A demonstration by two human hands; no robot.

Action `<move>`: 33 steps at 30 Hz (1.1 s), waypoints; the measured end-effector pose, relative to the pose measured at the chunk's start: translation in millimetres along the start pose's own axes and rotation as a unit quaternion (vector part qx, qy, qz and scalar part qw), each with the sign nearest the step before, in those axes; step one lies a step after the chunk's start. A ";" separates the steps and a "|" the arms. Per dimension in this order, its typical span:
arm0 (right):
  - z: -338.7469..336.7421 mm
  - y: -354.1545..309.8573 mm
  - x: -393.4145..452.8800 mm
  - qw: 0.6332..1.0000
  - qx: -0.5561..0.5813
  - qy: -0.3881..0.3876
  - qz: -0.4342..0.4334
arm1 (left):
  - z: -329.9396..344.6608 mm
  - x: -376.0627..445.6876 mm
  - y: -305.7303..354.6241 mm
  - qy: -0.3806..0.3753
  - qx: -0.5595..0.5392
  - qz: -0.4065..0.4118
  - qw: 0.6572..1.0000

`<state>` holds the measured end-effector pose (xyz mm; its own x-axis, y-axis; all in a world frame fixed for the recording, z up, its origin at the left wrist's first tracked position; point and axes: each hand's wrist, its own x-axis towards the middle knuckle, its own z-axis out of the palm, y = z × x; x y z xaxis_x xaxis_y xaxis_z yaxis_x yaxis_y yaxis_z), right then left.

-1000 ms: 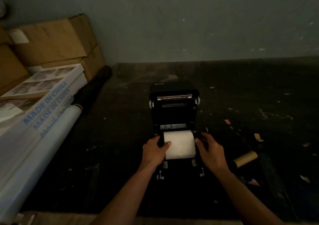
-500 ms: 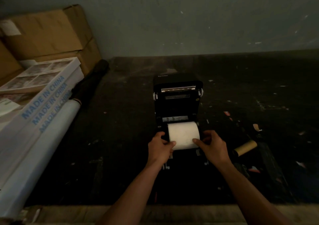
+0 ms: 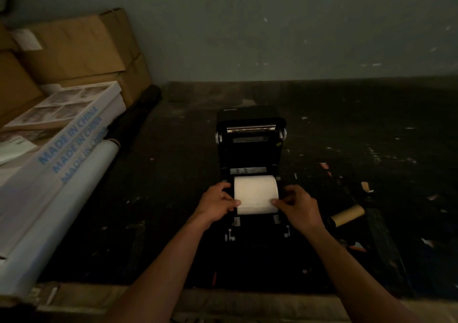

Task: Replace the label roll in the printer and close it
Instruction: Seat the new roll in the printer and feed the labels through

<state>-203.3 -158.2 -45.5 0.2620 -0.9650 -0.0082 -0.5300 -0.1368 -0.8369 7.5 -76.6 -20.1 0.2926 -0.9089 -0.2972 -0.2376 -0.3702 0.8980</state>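
Observation:
A black label printer (image 3: 250, 154) stands open on the dark table, its lid tilted up and back. A white label roll (image 3: 255, 192) lies in the printer's bay. My left hand (image 3: 216, 203) grips the roll's left end, thumb on its front face. At the roll's right end, my right hand (image 3: 298, 207) pinches the lower front edge with thumb and fingers. An empty brown cardboard core (image 3: 347, 215) lies on the table to the right of the printer.
Cardboard boxes (image 3: 74, 50) are stacked at the back left. White flat boxes marked MADE IN CHINA (image 3: 69, 139) and a long white tube (image 3: 62, 208) lie along the left side. A dark roll (image 3: 138, 114) leans behind them. Paper scraps (image 3: 366, 186) dot the table's right side.
Both hands have shifted from the sides of the roll to its front lower edge, thumbs now on the paper. The roll sits lower in the bay.

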 end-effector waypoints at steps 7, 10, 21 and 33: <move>-2.6 0.1 3.0 0.998 -0.021 -0.045 -0.029 | 1.9 0.0 -4.6 -0.015 0.042 0.014 0.999; -4.8 0.6 1.9 0.997 -0.019 -0.071 -0.026 | 2.3 -0.1 -5.9 -0.017 0.103 0.035 0.994; 0.9 6.9 -12.1 0.994 -0.054 -0.079 -0.052 | 10.6 -5.9 -6.9 0.031 0.199 0.064 0.977; 2.5 6.3 -9.3 0.993 -0.080 -0.091 -0.016 | 18.9 -10.5 -5.8 0.055 0.194 0.038 0.979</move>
<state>-207.1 -149.5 -52.0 0.4139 -0.9055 -0.0940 -0.6361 -0.2138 -0.7414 -11.7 -68.6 -28.4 0.3529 -0.9186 -0.1778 -0.5899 -0.3659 0.7198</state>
